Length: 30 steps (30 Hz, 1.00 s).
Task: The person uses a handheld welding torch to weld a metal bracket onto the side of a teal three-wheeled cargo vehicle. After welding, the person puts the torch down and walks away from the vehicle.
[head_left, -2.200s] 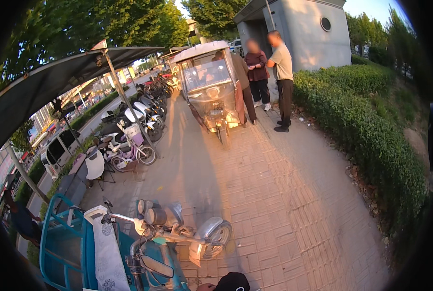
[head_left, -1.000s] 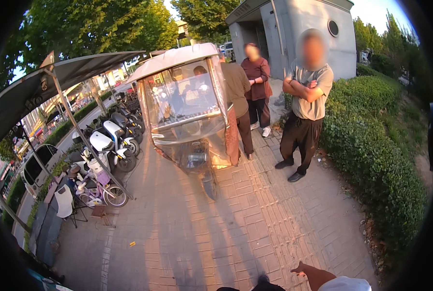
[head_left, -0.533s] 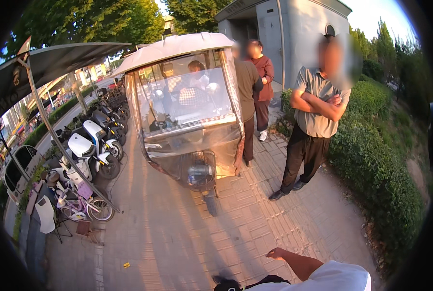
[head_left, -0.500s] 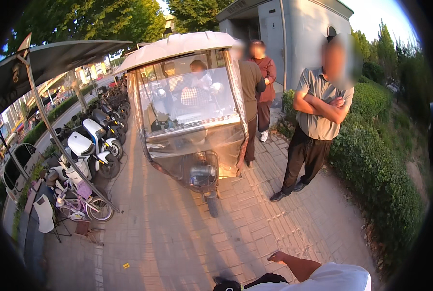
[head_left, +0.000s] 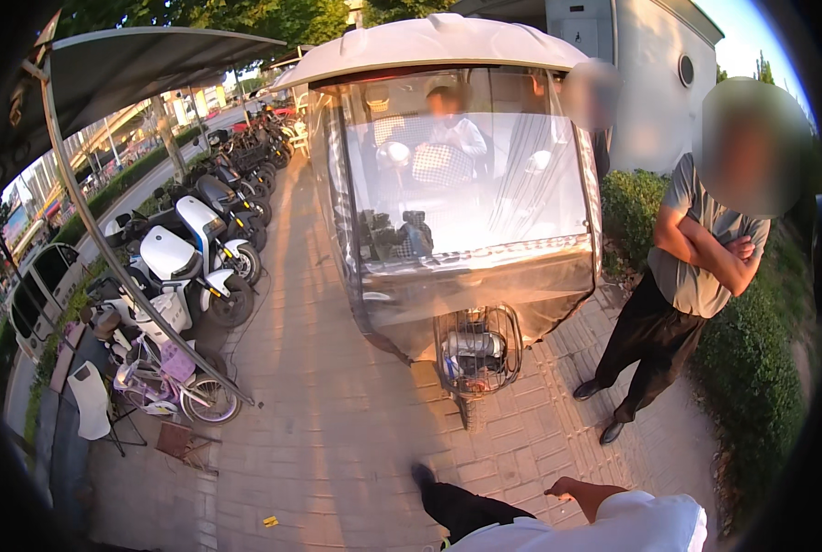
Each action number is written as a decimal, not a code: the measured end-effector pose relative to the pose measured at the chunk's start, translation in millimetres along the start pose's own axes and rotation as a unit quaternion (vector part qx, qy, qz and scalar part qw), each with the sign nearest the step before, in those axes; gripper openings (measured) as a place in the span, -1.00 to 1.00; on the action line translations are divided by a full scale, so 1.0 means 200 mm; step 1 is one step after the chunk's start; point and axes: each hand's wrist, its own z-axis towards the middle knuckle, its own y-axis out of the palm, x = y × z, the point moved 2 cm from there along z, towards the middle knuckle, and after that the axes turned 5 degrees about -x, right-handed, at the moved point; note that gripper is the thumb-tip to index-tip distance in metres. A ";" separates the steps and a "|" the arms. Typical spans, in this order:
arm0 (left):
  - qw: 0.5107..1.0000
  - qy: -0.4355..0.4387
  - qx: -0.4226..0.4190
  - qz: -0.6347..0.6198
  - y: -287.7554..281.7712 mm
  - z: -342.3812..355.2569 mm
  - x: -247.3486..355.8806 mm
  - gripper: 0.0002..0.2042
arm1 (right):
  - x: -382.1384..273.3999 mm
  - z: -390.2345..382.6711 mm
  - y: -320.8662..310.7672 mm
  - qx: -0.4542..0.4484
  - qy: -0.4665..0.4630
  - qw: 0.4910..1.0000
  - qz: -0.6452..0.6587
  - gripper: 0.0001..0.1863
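My right hand [head_left: 563, 488] hangs low near the bottom edge, over the paving, at the end of my bare forearm. Its fingers look loosely apart, and I see nothing held in them. A white sleeve covers the upper arm. My left hand is out of the picture. One black-trousered leg of mine [head_left: 471, 511] is stretched forward on the bricks. Nearest ahead stands a covered three-wheeler [head_left: 462, 248] with a pale roof, a clear plastic front sheet and a wire basket [head_left: 478, 350] low over its front wheel. A person in white [head_left: 457, 135] sits inside.
A person with folded arms [head_left: 696, 276] stands at the right, before a green hedge [head_left: 752, 368]. Parked scooters [head_left: 195, 239] and a small purple bicycle [head_left: 172, 382] line the left, beside a slanting metal post [head_left: 93, 230]. A folding stool [head_left: 185, 444] stands on the brick paving.
The three-wheeler looks larger and closer, and the person with folded arms has shifted right in view. My leg now reaches further forward. My right hand appears slightly further right.
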 end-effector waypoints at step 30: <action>0.745 0.222 -0.178 -0.603 -3.12 2.96 -0.08 -0.67 | -5.68 -0.57 -1.39 0.104 -0.468 0.847 -0.229 -0.27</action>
